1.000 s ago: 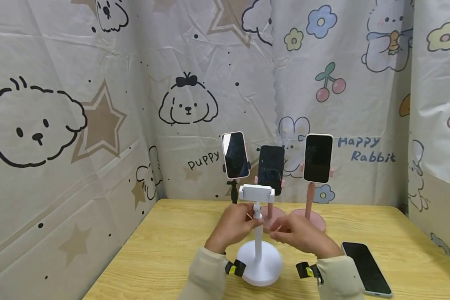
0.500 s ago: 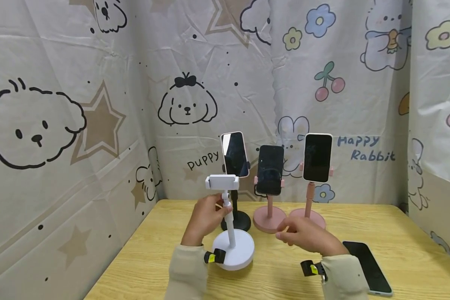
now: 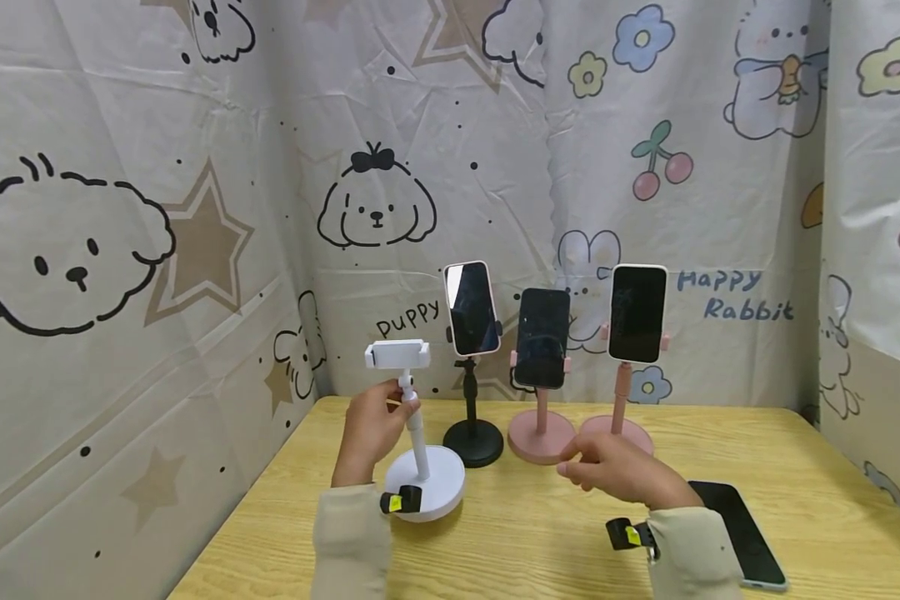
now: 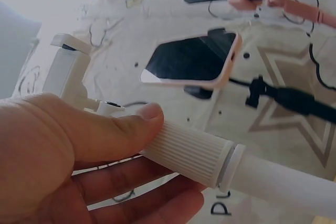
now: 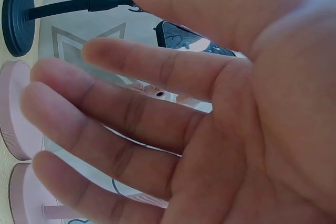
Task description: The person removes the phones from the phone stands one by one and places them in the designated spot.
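Note:
My left hand (image 3: 373, 423) grips a white phone stand (image 3: 417, 442) just under its clamp head, thumb on the ribbed collar (image 4: 189, 150) in the left wrist view. The stand leans slightly, its clamp (image 3: 397, 354) holds no phone, and its round base is low over the table. My right hand (image 3: 618, 468) hovers over the table to the right with nothing in it; the right wrist view shows its fingers (image 5: 131, 114) relaxed and spread. Nearest to it is a loose black-screened phone (image 3: 742, 533) lying flat, partly hidden behind the right sleeve.
Behind stand a black phone stand (image 3: 474, 443) with a pink-edged phone (image 3: 472, 308), a short pink stand (image 3: 532, 437) with a dark phone (image 3: 542, 337), and a taller pink stand (image 3: 621, 400) with a white-edged phone (image 3: 637, 312). Patterned curtains enclose the wooden table (image 3: 525, 533).
My left hand has carried the white stand left and somewhat back, uncovering the black stand's base. The right hand has let the stand part from it and drifted slightly right.

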`<state>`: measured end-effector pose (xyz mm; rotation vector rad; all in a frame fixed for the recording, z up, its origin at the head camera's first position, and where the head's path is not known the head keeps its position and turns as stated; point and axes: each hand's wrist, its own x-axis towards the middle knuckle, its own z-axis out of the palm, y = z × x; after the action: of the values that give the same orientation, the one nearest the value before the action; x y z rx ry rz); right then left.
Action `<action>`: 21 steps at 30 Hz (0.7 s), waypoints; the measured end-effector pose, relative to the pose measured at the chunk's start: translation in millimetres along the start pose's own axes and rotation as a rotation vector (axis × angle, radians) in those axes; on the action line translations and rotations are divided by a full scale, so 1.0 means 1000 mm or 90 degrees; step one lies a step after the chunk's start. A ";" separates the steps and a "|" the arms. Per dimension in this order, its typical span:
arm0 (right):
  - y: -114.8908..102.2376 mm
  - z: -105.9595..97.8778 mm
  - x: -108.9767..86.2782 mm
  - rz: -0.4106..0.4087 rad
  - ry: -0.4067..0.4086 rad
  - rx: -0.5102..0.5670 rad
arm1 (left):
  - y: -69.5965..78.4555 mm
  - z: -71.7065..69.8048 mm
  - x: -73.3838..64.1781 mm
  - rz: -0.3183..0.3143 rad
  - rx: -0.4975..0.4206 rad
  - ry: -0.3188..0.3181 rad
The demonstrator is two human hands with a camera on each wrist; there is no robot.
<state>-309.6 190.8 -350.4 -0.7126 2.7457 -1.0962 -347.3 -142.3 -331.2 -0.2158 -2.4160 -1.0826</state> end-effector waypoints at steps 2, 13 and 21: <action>0.000 0.000 0.000 0.006 0.000 0.001 | -0.006 -0.002 0.001 -0.008 0.002 0.013; 0.004 -0.001 0.001 0.022 0.000 0.012 | -0.033 -0.009 0.006 -0.029 0.026 0.082; 0.005 0.001 0.001 0.038 0.006 0.019 | -0.054 -0.019 0.006 -0.046 0.027 0.127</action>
<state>-312.2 193.2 -354.2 -0.6187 2.7330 -1.1294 -363.1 -192.8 -353.1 -0.0061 -2.2799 -1.0306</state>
